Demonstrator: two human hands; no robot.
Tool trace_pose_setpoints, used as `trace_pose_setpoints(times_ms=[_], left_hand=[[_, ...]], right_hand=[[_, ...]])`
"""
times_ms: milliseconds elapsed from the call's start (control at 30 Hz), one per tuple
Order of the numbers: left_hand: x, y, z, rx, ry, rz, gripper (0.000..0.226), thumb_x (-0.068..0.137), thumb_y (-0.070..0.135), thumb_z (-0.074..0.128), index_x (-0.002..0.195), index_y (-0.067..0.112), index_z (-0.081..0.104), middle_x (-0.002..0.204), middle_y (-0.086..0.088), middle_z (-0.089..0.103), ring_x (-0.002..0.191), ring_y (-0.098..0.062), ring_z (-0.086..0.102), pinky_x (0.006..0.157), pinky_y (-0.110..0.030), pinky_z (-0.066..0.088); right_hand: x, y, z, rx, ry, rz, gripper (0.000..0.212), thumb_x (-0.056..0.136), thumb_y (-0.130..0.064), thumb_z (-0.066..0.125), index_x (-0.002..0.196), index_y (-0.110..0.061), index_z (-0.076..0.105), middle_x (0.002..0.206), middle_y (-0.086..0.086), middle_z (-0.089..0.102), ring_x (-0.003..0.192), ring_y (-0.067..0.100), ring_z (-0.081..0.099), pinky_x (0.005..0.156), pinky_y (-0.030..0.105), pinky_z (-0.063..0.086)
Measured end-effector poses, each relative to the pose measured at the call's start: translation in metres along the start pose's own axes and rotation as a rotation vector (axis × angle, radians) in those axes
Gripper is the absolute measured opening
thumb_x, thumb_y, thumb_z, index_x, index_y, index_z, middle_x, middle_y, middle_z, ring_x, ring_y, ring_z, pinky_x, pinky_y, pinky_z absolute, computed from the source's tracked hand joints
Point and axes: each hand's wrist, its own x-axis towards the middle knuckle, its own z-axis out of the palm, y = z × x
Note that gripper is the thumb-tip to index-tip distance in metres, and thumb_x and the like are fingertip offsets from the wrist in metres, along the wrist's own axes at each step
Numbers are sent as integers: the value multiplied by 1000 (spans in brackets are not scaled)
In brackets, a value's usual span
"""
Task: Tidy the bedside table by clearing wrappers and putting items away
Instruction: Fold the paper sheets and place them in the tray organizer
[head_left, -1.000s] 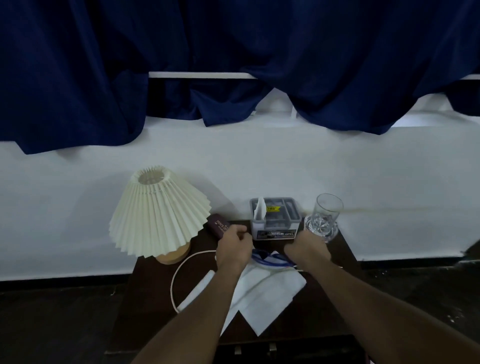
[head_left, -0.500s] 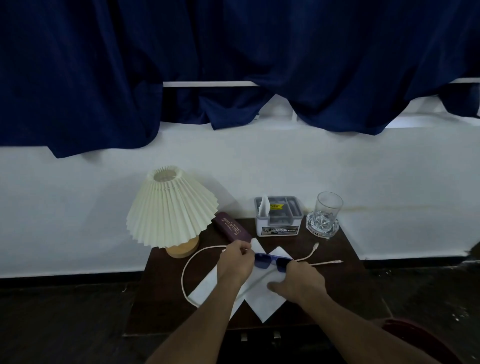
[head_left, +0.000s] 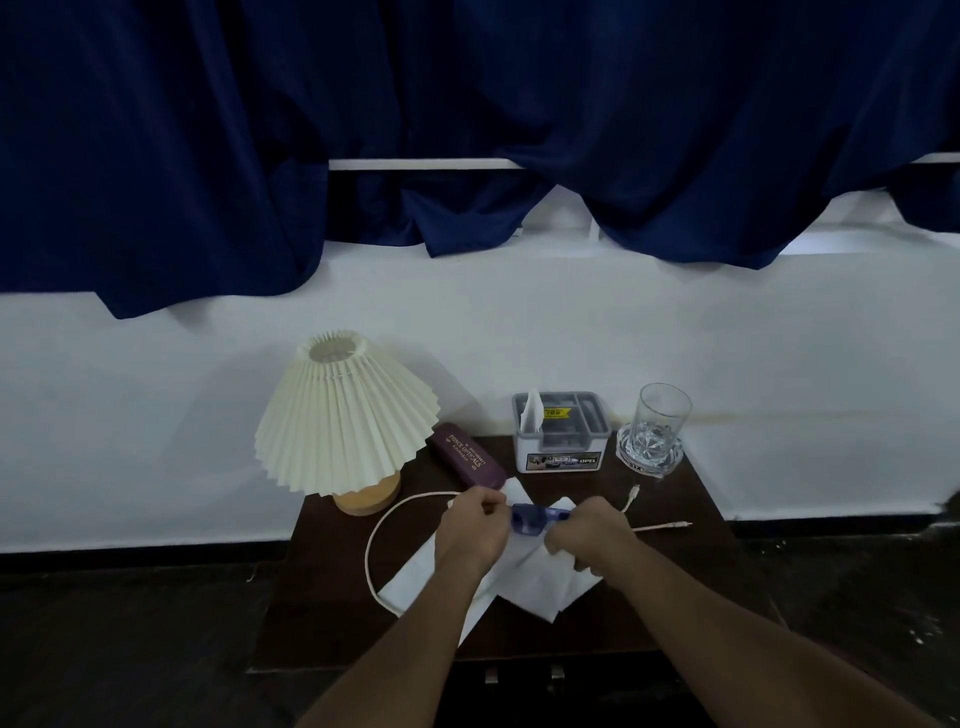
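Observation:
Blue-framed glasses (head_left: 535, 519) hover just above the dark wooden bedside table (head_left: 691, 571), held between both hands. My left hand (head_left: 470, 535) pinches their left end and my right hand (head_left: 589, 535) grips their right end. White tissues (head_left: 540, 587) lie spread on the table beneath my hands. A maroon glasses case (head_left: 465, 461) lies closed behind my left hand. A white cable (head_left: 382, 525) loops across the table, its ends lying to the right of my right hand.
A pleated cream lamp (head_left: 343, 421) stands at the back left. A grey organiser box (head_left: 561, 439) with a tissue in it sits at the back centre, a clear glass (head_left: 657, 431) on a coaster at the back right. Dark blue curtains (head_left: 467, 130) hang above.
My right hand came back from near the glass and took the right end of the glasses. Both hands now hold them over the tissues; the view shifted slightly.

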Motion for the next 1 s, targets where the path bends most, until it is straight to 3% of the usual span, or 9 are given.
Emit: trace_pose_setpoints(times_ms=[100,200,300,433,533,633,733,900,1000], left_hand=[[-3,0,-2,-6,-8,21,18,95,28,59,110,25,70,107,3,72,97,-16,67,90,-39,57],[-7,1,-4,-87,-32,-8,12,95,35,59,101,28,68,106,2,72,98,-17,66,94,-42,56],[-15,12,-11,-290,-95,-76,24,93,51,60,99,28,65,111,0,69,103,-20,63,95,-44,53],[-31,36,-29,-630,-396,-136,41,86,62,64,115,33,66,118,5,70,111,-15,62,93,-40,51],[-37,47,-35,-729,-507,-123,42,87,53,69,119,26,71,109,0,77,105,-18,71,90,-39,57],[-40,55,-33,-724,-478,-84,31,89,30,74,116,15,72,105,-4,78,98,-21,74,79,-34,60],[-44,61,-29,-810,-386,-50,22,91,19,72,112,11,72,109,-9,77,103,-26,73,76,-36,61],[-49,70,-31,-792,-259,-66,18,90,19,72,106,13,72,113,-14,72,104,-32,70,64,-31,60],[-52,73,-34,-705,-252,-41,20,88,28,74,105,16,73,110,-12,71,100,-30,71,60,-29,58]], right_hand=[[0,-12,-17,131,-24,-14,32,64,-13,73,92,1,65,75,15,64,53,24,62,46,25,42],[-9,-25,-38,234,-18,-56,15,66,-4,68,75,-4,56,71,15,58,56,25,58,48,25,40],[-25,-38,-64,299,-48,-146,16,64,-6,65,79,-5,59,86,17,62,76,30,62,59,30,46],[-46,-48,-99,348,-123,-206,27,75,-8,67,102,-4,68,93,16,74,79,31,70,59,29,54],[-50,-44,-106,452,-217,-187,42,72,-10,70,113,-3,68,101,21,76,92,38,73,73,40,58],[-48,-34,-107,493,-254,-176,53,67,-13,77,118,-4,66,106,22,75,100,41,72,87,52,58],[-51,-22,-102,594,-297,-180,49,74,-16,83,119,-7,66,110,19,75,105,38,71,85,48,59],[-56,-14,-93,507,-60,-333,31,78,-7,81,108,-9,72,99,10,77,94,25,73,68,34,60],[-62,-21,-95,142,144,-542,7,81,-16,77,87,-19,74,86,-2,74,75,9,68,59,20,51]])
